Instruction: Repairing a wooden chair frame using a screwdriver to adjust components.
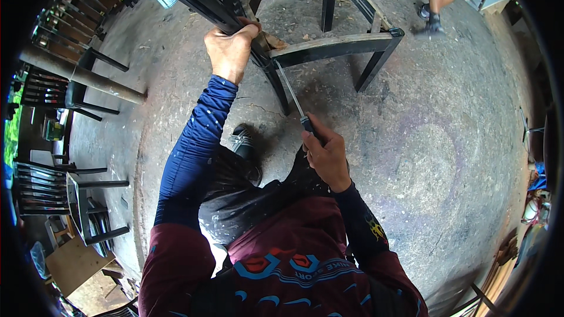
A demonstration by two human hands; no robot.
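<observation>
Two firm grips serve best: left hand (231, 49) clasping the chair (332, 48) on the floor (405, 152), right hand (326, 154) wrapped round the screwdriver (292, 92), ideally lining its shaft up with the joint (274, 57).

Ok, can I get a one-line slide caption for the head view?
Left hand grips a seatless black chair; right hand points a screwdriver at its frame.

Printed lettering on the maroon shirt (308, 214)
Small blue lettering (330, 271) crosses the shirt's chest, just beside red-and-blue hexagonal emblems (305, 262); pale blue curved ticks (295, 302) lie below it. Beyond the shirt's right cuff, a dark undersleeve (351, 212) bears a yellow mark (375, 228), illegible.
</observation>
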